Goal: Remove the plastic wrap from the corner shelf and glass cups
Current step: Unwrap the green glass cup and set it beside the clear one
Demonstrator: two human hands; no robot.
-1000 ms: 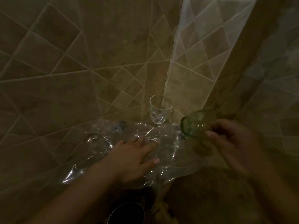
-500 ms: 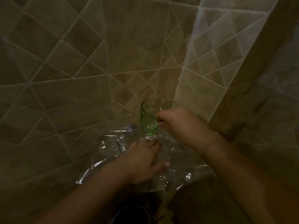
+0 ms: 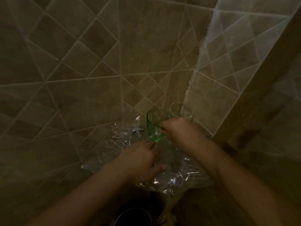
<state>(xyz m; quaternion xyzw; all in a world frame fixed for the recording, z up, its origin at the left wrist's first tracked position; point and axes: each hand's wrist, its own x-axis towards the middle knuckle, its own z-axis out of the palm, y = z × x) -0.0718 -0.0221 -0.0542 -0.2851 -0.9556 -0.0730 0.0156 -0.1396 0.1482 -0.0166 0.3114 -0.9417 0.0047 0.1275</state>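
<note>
Plastic wrap (image 3: pixel 171 170) is lying crumpled across the corner shelf, which is hidden beneath it, while the left hand (image 3: pixel 140 160) is pressing flat on it, fingers spread and grasping nothing. The right hand (image 3: pixel 179 132) is grasping the green glass cup (image 3: pixel 153 126), upright on the wrap just beside the clear glass cup (image 3: pixel 180 110) in the corner. Both cups look unwrapped; judging by this, clearing the shelf sheet is in hand. Next, both cups likely need lifting off. Tiled walls (image 3: pixel 81 79) are crowding closely; open room is only toward the person.
</note>
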